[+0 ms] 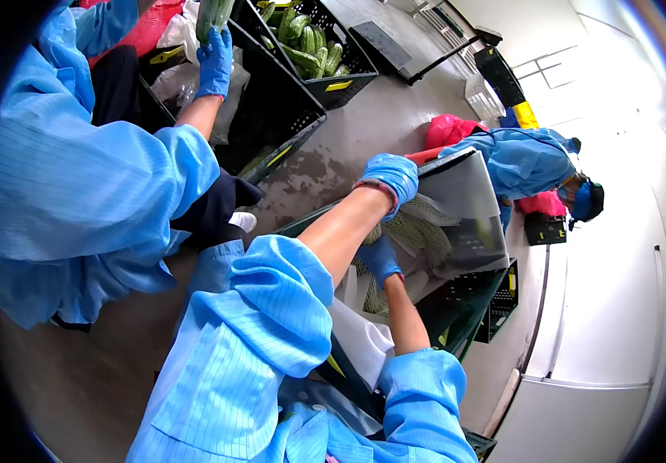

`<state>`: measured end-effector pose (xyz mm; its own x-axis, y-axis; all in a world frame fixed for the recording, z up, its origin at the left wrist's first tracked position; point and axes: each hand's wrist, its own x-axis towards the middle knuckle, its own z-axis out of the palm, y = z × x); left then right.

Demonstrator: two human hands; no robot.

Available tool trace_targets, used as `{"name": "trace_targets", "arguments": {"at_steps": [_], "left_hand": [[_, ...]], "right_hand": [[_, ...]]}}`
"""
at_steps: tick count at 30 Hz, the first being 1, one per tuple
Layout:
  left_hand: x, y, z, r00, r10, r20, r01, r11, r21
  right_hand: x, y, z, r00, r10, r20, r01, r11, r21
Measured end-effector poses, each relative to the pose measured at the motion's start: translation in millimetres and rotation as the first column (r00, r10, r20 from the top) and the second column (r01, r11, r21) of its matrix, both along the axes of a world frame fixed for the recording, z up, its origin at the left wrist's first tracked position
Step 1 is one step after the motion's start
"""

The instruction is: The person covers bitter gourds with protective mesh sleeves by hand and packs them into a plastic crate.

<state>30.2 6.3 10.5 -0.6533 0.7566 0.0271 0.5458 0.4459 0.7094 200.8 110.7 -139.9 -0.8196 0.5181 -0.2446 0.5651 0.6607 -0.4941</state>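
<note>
My left hand (391, 180), in a blue glove, is over the far side of a dark green crate (456, 312), its fingers curled; what they grip, if anything, is hidden. Below it, my right hand (380, 258), also gloved, reaches inside the crate with bent fingers against a rounded, pale green net-covered item (371, 234). Pale mesh-wrapped pieces (418, 225) lie beside that hand. Translucent plastic sheeting (468, 224) lines the crate, and a white liner (360, 339) hangs at its near side.
At left, a co-worker's gloved hand (215, 65) holds a wrapped green vegetable (213, 17) over a black crate (290, 127). Another crate holds several green ridged vegetables (302, 38). Another person (526, 162) bends beyond my crate, near a red bag (450, 131). The floor (340, 154) has dark patches.
</note>
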Motion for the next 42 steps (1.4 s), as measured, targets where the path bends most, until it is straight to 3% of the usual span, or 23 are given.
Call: {"name": "trace_targets", "arguments": {"at_steps": [2, 5, 6, 7, 9, 11, 13, 16, 20, 22, 24, 27, 29, 31, 34, 36, 39, 42], "left_hand": [[0.5, -3.9, 3.7, 1.000, -0.023, -0.020, 0.023, 1.000, 0.017], [1.3, -1.0, -1.9, 0.999, -0.009, -0.037, 0.010, 0.999, 0.031], [1.5, -0.4, -2.2, 1.000, 0.005, -0.029, -0.004, 1.000, 0.030], [2.4, -0.8, -1.3, 1.000, 0.017, -0.026, -0.016, 0.999, 0.031], [4.4, -4.3, 2.7, 0.999, 0.039, 0.012, -0.040, 0.997, 0.061], [6.7, -7.0, 3.4, 0.995, 0.038, -0.092, -0.022, 0.986, 0.166], [9.9, -5.3, 3.4, 0.957, 0.141, -0.255, -0.028, 0.916, 0.400], [18.7, -4.4, 10.9, 0.875, 0.253, -0.413, 0.002, 0.851, 0.525], [40.8, -0.1, 19.7, 0.919, 0.208, -0.335, 0.087, 0.722, 0.687], [50.7, -0.6, 26.5, 0.934, 0.052, -0.353, 0.116, 0.892, 0.438], [57.1, -1.0, 26.2, 0.945, -0.101, -0.310, 0.177, 0.958, 0.227], [59.7, -0.7, 14.8, 0.847, -0.510, -0.153, 0.509, 0.860, -0.048], [70.0, -7.9, 11.3, 0.788, -0.584, -0.195, 0.568, 0.812, -0.134], [70.9, -1.0, 7.0, 0.765, -0.635, -0.107, 0.619, 0.771, -0.147], [78.8, 6.0, -4.8, 0.804, -0.577, -0.142, 0.594, 0.784, 0.180], [83.1, 8.2, -2.3, 0.836, -0.536, -0.115, 0.524, 0.721, 0.452], [82.0, 1.8, 15.9, 0.802, -0.597, 0.024, 0.489, 0.680, 0.546], [87.9, 5.5, 20.0, 0.778, -0.576, 0.249, 0.261, 0.657, 0.707]], "right_hand": [[7.5, 15.5, 16.3, 0.989, -0.048, 0.141, 0.040, 0.998, 0.057], [30.6, 49.4, 42.8, 0.979, -0.196, -0.059, 0.171, 0.940, -0.296], [33.5, 36.1, 77.9, 0.933, -0.358, 0.014, 0.344, 0.884, -0.316], [38.8, 27.2, 100.6, 0.883, -0.467, -0.036, 0.421, 0.825, -0.377], [51.7, 32.8, 124.8, 0.835, -0.519, -0.181, 0.375, 0.778, -0.504], [59.0, 23.5, 158.1, 0.762, -0.578, -0.293, 0.381, 0.765, -0.518], [69.5, 19.7, 176.5, 0.669, -0.594, -0.447, 0.308, 0.769, -0.560], [85.0, 24.2, 176.4, 0.448, -0.605, -0.658, 0.079, 0.760, -0.645], [102.7, 45.6, 166.6, 0.224, -0.713, -0.664, -0.162, 0.645, -0.747], [102.1, 53.3, 163.0, 0.167, -0.736, -0.656, -0.262, 0.608, -0.749], [99.6, 53.4, 159.9, 0.125, -0.770, -0.626, -0.326, 0.564, -0.759], [95.9, 51.6, 162.6, 0.092, -0.807, -0.584, -0.384, 0.512, -0.768], [92.2, 50.8, 157.6, 0.110, -0.808, -0.579, -0.463, 0.474, -0.749], [90.0, 49.4, 152.9, 0.163, -0.837, -0.522, -0.545, 0.365, -0.755], [85.1, 35.3, 154.0, 0.205, -0.825, -0.526, -0.527, 0.360, -0.770], [79.4, 16.3, 160.0, 0.229, -0.825, -0.516, -0.515, 0.347, -0.784], [69.8, -0.2, 164.4, 0.300, -0.790, -0.535, -0.540, 0.322, -0.778], [65.9, 2.9, 154.7, 0.313, -0.830, -0.462, -0.582, 0.217, -0.784]]}}
